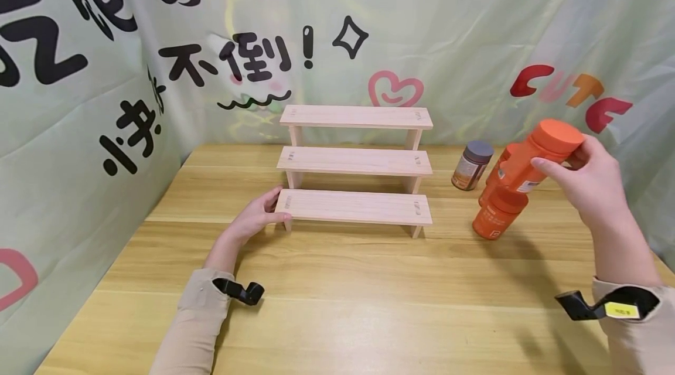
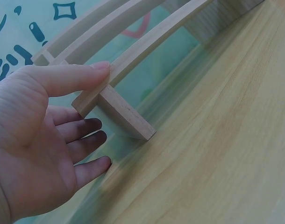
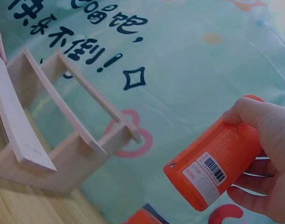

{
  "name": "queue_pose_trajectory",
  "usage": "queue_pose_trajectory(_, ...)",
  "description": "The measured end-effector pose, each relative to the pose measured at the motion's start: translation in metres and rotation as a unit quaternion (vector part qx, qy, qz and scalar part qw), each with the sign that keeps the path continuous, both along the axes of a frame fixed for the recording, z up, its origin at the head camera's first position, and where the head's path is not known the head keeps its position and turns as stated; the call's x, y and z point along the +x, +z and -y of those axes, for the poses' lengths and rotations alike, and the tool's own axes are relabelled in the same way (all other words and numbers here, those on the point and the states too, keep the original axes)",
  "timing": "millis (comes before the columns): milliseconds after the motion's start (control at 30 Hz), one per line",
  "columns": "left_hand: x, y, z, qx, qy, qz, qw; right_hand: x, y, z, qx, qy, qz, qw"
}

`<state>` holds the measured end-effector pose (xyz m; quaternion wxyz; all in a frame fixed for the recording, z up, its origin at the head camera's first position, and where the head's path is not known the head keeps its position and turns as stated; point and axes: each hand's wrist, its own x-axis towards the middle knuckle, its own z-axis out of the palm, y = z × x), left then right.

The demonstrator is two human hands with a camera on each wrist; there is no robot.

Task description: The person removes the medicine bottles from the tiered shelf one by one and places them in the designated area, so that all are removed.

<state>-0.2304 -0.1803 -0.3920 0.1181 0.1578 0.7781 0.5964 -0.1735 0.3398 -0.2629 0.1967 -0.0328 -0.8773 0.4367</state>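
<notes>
Stepped shelf (image 1: 354, 206) mid-table (image 1: 337, 304); jar (image 1: 471, 165) & bottle (image 1: 498, 214) to its right.

Left hand (image 1: 256, 213): forearm extended forward and slightly inward, beige sleeve to the wrist, a black camera mount strapped just behind the cuff. Palm turned inward; thumb straight, its pad pressed on what lies above the fingers. The four fingers (image 2: 86, 140) are loosely extended below the thumb, slightly spread, gripping nothing.

Right hand (image 1: 590, 179): forearm raised, wrist bent so the hand is lifted above the surface, beige sleeve with a black mount at the cuff. Thumb and fingers (image 3: 247, 198) are curled in a wrap grip, thumb on the upper side, fingers beneath, fingertips pointing toward the left hand.
</notes>
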Motion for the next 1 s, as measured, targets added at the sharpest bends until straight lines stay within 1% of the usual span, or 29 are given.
queue_pose_trajectory(233, 0.0, -0.001, 0.0, 0.007, -0.001, 0.004, 1.0, -0.002, -0.005, -0.014, 0.008, -0.046, -0.018, 0.999)
queue_pose_trajectory(467, -0.001, -0.001, 0.0, 0.002, 0.001, 0.002, 1.0, 0.001, -0.013, -0.029, -0.004, -0.067, -0.02, 0.998)
queue_pose_trajectory(633, -0.001, -0.001, 0.001, -0.001, -0.001, -0.003, 1.0, 0.001, -0.021, -0.038, 0.003, -0.088, -0.002, 0.996)
queue_pose_trajectory(767, -0.001, -0.001, 0.001, 0.002, -0.005, -0.008, 1.0, 0.001, -0.028, -0.045, 0.025, -0.106, 0.026, 0.994)
queue_pose_trajectory(1000, 0.0, -0.001, 0.0, 0.004, -0.002, -0.005, 1.0, 0.001, -0.042, -0.057, 0.051, -0.106, 0.046, 0.992)
